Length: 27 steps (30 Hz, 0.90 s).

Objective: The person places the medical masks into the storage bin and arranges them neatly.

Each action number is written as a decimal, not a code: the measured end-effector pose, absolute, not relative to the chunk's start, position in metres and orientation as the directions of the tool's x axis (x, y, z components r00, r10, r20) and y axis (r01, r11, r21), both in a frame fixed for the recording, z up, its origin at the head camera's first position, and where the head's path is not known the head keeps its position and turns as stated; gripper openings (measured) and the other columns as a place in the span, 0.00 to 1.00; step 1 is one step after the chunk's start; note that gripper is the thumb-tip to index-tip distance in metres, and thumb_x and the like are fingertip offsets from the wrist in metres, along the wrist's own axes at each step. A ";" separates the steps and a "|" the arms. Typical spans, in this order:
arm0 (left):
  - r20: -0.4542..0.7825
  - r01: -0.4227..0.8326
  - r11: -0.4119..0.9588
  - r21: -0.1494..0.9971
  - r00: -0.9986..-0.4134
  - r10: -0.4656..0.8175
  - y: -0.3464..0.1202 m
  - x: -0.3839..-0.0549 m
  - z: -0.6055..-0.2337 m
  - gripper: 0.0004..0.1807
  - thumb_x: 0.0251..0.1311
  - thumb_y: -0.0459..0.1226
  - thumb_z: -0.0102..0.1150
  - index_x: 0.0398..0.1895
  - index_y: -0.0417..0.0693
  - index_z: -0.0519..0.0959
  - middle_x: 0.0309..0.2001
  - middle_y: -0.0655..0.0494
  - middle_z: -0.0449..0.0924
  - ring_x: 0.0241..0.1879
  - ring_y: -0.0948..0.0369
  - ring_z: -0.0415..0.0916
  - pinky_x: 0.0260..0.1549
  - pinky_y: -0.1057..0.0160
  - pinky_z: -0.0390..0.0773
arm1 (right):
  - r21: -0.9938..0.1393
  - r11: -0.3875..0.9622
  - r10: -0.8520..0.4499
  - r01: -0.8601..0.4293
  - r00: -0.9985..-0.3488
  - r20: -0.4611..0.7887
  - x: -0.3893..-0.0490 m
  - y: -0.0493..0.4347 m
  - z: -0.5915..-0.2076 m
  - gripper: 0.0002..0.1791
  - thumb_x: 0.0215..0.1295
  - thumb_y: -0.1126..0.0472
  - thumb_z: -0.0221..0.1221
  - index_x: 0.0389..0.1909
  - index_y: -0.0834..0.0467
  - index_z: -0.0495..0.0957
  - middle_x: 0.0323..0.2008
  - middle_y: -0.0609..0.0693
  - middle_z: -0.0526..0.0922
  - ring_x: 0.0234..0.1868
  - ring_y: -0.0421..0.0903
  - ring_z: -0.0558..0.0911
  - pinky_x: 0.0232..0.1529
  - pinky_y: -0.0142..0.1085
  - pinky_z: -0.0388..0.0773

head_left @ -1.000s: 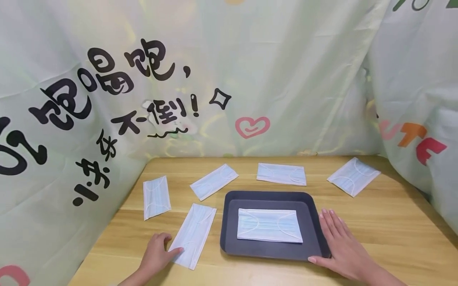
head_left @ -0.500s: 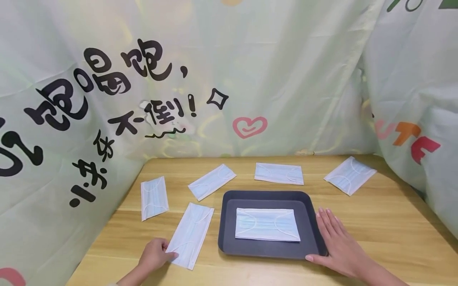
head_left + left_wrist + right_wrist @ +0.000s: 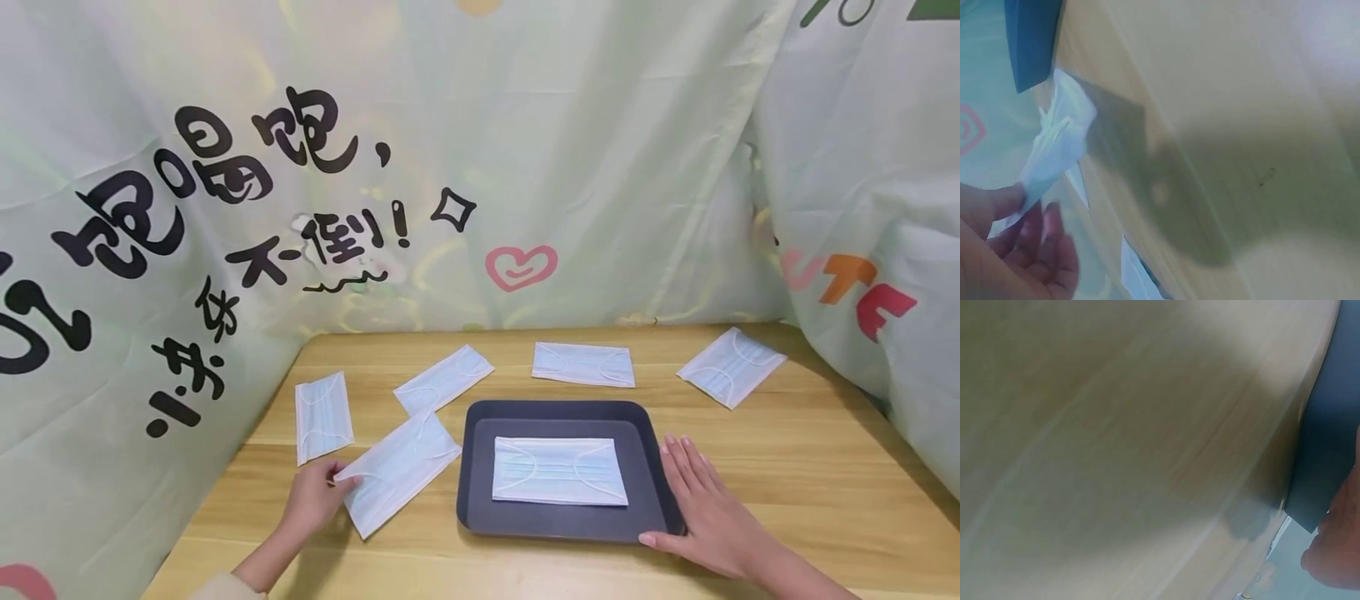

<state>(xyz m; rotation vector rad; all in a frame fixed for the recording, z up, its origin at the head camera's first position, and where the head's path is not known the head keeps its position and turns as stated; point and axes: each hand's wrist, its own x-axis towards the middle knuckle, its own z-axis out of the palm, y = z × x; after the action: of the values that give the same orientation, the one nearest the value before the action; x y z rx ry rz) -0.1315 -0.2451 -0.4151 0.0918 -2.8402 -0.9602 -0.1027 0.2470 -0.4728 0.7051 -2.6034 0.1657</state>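
Note:
My left hand (image 3: 315, 498) pinches one end of a pale blue face mask (image 3: 401, 473) between thumb and fingers. In the left wrist view that face mask (image 3: 1063, 134) is lifted off the wood, casting a shadow. My right hand (image 3: 712, 517) lies with straight fingers along the right side of a dark grey tray (image 3: 555, 525), thumb at its near corner. Inside the tray, flat and lengthwise, is another face mask (image 3: 558, 472), its ear loops on top. The right wrist view catches only part of the right hand (image 3: 1338, 550) against the tray wall (image 3: 1322, 444).
Behind the tray, more face masks lie spread on the wooden table (image 3: 810, 467): one at the left (image 3: 324, 418), one slanted (image 3: 444, 377), one at the back (image 3: 583, 365) and one at the far right (image 3: 732, 367). A printed cloth (image 3: 600, 167) hangs around the table.
My left hand has gripped the near-left mask and raised it from the table, turning it and shifting it slightly away from me. The right hand stays at the tray.

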 end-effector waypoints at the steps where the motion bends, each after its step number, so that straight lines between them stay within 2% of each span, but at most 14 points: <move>1: 0.144 0.001 0.791 0.611 -0.983 -0.111 -0.245 -0.134 -0.413 0.05 0.48 0.30 0.64 0.25 0.35 0.79 0.24 0.49 0.80 0.24 0.62 0.72 0.23 0.70 0.71 | 0.001 0.863 -0.454 -0.506 -0.773 0.444 -0.103 0.247 -0.473 0.66 0.44 0.28 0.58 0.71 0.68 0.42 0.73 0.49 0.24 0.73 0.43 0.25 0.69 0.28 0.19; 5: 0.235 0.038 0.754 0.656 -0.960 -0.155 -0.244 -0.141 -0.407 0.06 0.50 0.30 0.64 0.29 0.32 0.81 0.26 0.43 0.82 0.24 0.66 0.74 0.24 0.72 0.74 | -0.001 0.863 -0.454 -0.505 -0.776 0.438 -0.105 0.247 -0.472 0.65 0.44 0.28 0.58 0.71 0.68 0.42 0.73 0.49 0.24 0.72 0.43 0.24 0.69 0.28 0.20; 11: 0.359 0.105 0.658 0.746 -0.896 -0.263 -0.240 -0.150 -0.401 0.06 0.53 0.31 0.63 0.28 0.33 0.82 0.23 0.45 0.80 0.20 0.75 0.64 0.20 0.77 0.67 | -0.014 0.865 -0.452 -0.502 -0.790 0.415 -0.104 0.247 -0.473 0.66 0.45 0.29 0.59 0.71 0.67 0.40 0.73 0.51 0.26 0.72 0.43 0.24 0.68 0.28 0.18; 15: 0.415 0.151 0.627 0.764 -0.859 -0.299 -0.237 -0.156 -0.393 0.05 0.52 0.30 0.63 0.29 0.34 0.82 0.22 0.47 0.80 0.20 0.78 0.65 0.20 0.79 0.67 | -0.007 0.867 -0.451 -0.499 -0.789 0.417 -0.103 0.247 -0.471 0.66 0.43 0.29 0.59 0.71 0.67 0.42 0.73 0.49 0.25 0.72 0.42 0.25 0.68 0.27 0.19; 16: 0.413 0.150 0.619 0.771 -0.858 -0.306 -0.236 -0.158 -0.390 0.05 0.52 0.31 0.64 0.29 0.34 0.82 0.22 0.47 0.80 0.20 0.77 0.65 0.20 0.79 0.67 | -0.007 0.869 -0.448 -0.496 -0.791 0.417 -0.103 0.247 -0.470 0.66 0.43 0.29 0.60 0.71 0.67 0.42 0.73 0.48 0.25 0.72 0.41 0.24 0.68 0.26 0.19; 18: 0.377 0.132 0.584 0.801 -0.869 -0.321 -0.234 -0.160 -0.383 0.07 0.53 0.31 0.63 0.30 0.33 0.82 0.20 0.55 0.79 0.20 0.77 0.65 0.19 0.78 0.67 | -0.011 0.868 -0.450 -0.497 -0.795 0.406 -0.102 0.247 -0.471 0.66 0.43 0.29 0.60 0.71 0.67 0.41 0.73 0.50 0.26 0.72 0.41 0.24 0.68 0.26 0.18; 22: 0.254 0.091 0.408 0.908 -0.895 -0.366 -0.229 -0.167 -0.367 0.09 0.56 0.34 0.62 0.31 0.33 0.80 0.17 0.69 0.74 0.20 0.73 0.66 0.19 0.75 0.68 | -0.020 0.866 -0.453 -0.499 -0.801 0.392 -0.102 0.246 -0.473 0.65 0.46 0.30 0.59 0.71 0.67 0.39 0.74 0.53 0.28 0.72 0.41 0.23 0.67 0.26 0.17; 23: 0.224 0.085 0.356 0.931 -0.901 -0.371 -0.227 -0.169 -0.364 0.08 0.56 0.34 0.62 0.31 0.35 0.80 0.17 0.73 0.73 0.20 0.72 0.66 0.19 0.75 0.68 | -0.020 0.864 -0.455 -0.502 -0.799 0.392 -0.102 0.246 -0.473 0.65 0.46 0.30 0.59 0.71 0.67 0.38 0.74 0.54 0.28 0.72 0.42 0.24 0.67 0.26 0.17; 27: 0.154 0.082 0.207 0.975 -0.919 -0.362 -0.219 -0.175 -0.360 0.05 0.57 0.34 0.61 0.25 0.48 0.80 0.17 0.71 0.75 0.20 0.72 0.67 0.20 0.75 0.69 | 0.000 0.865 -0.456 -0.501 -0.786 0.417 -0.103 0.247 -0.471 0.65 0.45 0.29 0.59 0.71 0.67 0.41 0.73 0.50 0.25 0.72 0.43 0.25 0.68 0.27 0.18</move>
<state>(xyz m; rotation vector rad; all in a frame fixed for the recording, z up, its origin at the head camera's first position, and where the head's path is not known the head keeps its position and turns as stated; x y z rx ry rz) -0.1748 -0.2189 -0.3597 0.2617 -2.1390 -1.7611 -0.1029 0.2465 -0.4713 0.7066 -2.6285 0.1545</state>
